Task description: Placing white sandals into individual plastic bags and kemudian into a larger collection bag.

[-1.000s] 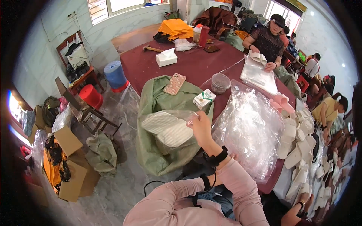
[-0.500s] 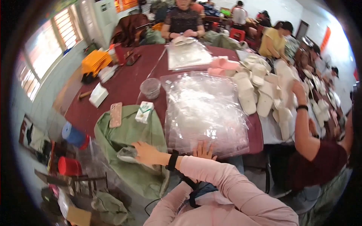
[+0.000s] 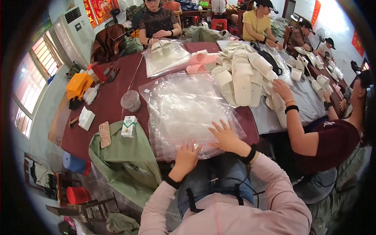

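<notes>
A stack of clear plastic bags (image 3: 184, 105) lies before me at the near edge of the dark red table. My left hand (image 3: 186, 158) rests on the stack's near edge, its fingers stretched forward over the plastic. To its right, my right hand (image 3: 228, 137) lies spread over the bags' near right part, fingers apart. Neither hand visibly grips anything. White slippers (image 3: 243, 80) are piled just right of the stack, and pink slippers (image 3: 201, 60) lie behind it. Left of the bags, a green sack (image 3: 121, 160) drapes over the table edge.
A phone (image 3: 104, 134) and a small carton (image 3: 129, 126) lie on the sack. Behind them stands a clear round tub (image 3: 131, 101). A co-worker's arm (image 3: 299, 121) reaches into the slippers at right. Across the table, another person handles slippers on more bags (image 3: 166, 60).
My right hand has left the green sack and swung right onto the bags. My arms are no longer crossed. My left hand remains at the stack's near edge. The view has shifted.
</notes>
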The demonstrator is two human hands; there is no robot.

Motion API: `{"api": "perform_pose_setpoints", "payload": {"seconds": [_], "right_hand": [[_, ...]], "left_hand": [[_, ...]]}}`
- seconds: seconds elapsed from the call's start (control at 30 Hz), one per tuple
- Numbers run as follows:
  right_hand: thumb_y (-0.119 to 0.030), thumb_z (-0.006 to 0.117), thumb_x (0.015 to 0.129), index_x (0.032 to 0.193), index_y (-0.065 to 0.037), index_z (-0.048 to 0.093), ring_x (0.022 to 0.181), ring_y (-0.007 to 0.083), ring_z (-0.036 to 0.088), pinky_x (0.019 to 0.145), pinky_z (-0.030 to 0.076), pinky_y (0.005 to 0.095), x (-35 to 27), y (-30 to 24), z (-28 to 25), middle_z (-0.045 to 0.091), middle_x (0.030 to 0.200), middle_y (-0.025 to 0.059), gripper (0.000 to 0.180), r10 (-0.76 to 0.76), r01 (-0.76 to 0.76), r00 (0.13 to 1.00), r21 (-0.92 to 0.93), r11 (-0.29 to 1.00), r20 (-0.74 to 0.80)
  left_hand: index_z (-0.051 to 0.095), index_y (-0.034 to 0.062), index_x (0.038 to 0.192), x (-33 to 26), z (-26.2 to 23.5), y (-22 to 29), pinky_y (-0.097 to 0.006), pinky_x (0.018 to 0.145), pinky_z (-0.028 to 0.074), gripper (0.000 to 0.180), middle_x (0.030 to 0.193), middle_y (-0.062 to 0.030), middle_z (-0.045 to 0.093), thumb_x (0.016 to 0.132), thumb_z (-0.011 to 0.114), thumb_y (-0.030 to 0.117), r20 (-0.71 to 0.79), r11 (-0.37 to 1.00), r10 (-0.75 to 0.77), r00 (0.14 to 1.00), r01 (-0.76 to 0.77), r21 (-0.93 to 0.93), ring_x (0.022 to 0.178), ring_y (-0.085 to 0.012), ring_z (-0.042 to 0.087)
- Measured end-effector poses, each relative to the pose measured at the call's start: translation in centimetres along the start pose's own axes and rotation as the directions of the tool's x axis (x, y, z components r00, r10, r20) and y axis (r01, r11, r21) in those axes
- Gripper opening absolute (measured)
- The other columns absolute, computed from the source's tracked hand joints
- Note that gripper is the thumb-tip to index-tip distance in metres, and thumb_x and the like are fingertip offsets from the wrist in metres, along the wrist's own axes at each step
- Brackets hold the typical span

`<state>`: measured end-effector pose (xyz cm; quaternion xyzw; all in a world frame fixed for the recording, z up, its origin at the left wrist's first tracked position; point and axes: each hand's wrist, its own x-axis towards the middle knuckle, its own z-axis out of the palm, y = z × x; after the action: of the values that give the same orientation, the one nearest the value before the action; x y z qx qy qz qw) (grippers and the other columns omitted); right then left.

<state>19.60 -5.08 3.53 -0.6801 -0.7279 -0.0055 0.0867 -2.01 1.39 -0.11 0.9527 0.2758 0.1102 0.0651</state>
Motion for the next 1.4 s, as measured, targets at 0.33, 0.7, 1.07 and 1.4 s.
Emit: {"api": "perform_pose_setpoints", "payload": {"seconds": [0.33, 0.7, 1.07, 1.4], "right_hand": [[-0.076, 0.061, 0.057, 0.142, -0.013, 0.021, 0.134, 0.044, 0.013, 0.103, 0.01, 0.0636, 0.6, 3.6, -3.1, 0.022, 0.144, 0.0218, 0.114, -0.352, 0.185, 0.866, 0.425, 0.886, 0.356], [-0.007, 0.049, 0.085, 0.094, -0.003, 0.062, 0.077, 0.0192, 0.06, 0.073, 0.048, 0.0305, 8.5, 6.7, -7.0, 0.064, 0.089, 0.0098, 0.016, 0.401, -0.212, 0.914, 0.913, 0.35, 0.059], [-0.012, 0.045, 0.091, 0.1, -0.003, 0.055, 0.086, 0.0209, 0.061, 0.073, 0.051, 0.0297, 7.9, 11.3, -1.8, 0.062, 0.092, 0.0105, 0.016, 0.486, -0.132, 0.577, 0.662, -0.738, 0.656], [-0.009, 0.054, 0.081, 0.101, 0.004, 0.059, 0.073, 0.0132, 0.06, 0.066, 0.048, 0.0243, 6.7, 16.2, 2.7, 0.064, 0.082, 0.0054, 0.024, 0.265, -0.486, 0.846, 0.874, 0.026, 0.463]], "left_hand": [[0.06, 0.0051, 0.101, 6.2, -7.0, -4.6, -0.044, 0.075, 0.046, 0.021, 0.097, -0.0147, 0.061, 0.082, 0.05, 0.01, 0.354, 0.845, 0.268, 0.896, -0.043, -0.532, 0.086, -0.0353, 0.058], [0.057, 0.0044, 0.099, 12.2, -19.8, -3.6, -0.039, 0.086, 0.039, 0.02, 0.099, -0.0172, 0.058, 0.084, 0.054, 0.016, -0.399, 0.899, -0.366, 0.841, 0.209, -0.384, 0.097, -0.0308, 0.053], [0.064, 0.0063, 0.097, -32.4, -14.9, 1.8, -0.038, 0.065, 0.045, 0.023, 0.082, -0.0101, 0.064, 0.08, 0.059, 0.022, 0.825, 0.188, 0.563, -0.06, 0.981, -0.057, 0.069, -0.0247, 0.056], [0.065, 0.0062, 0.096, -24.4, -8.9, 15.2, -0.038, 0.065, 0.045, 0.023, 0.082, -0.0104, 0.064, 0.08, 0.059, 0.022, 0.894, 0.011, 0.374, 0.246, 0.963, -0.269, 0.071, -0.0256, 0.057]]}}
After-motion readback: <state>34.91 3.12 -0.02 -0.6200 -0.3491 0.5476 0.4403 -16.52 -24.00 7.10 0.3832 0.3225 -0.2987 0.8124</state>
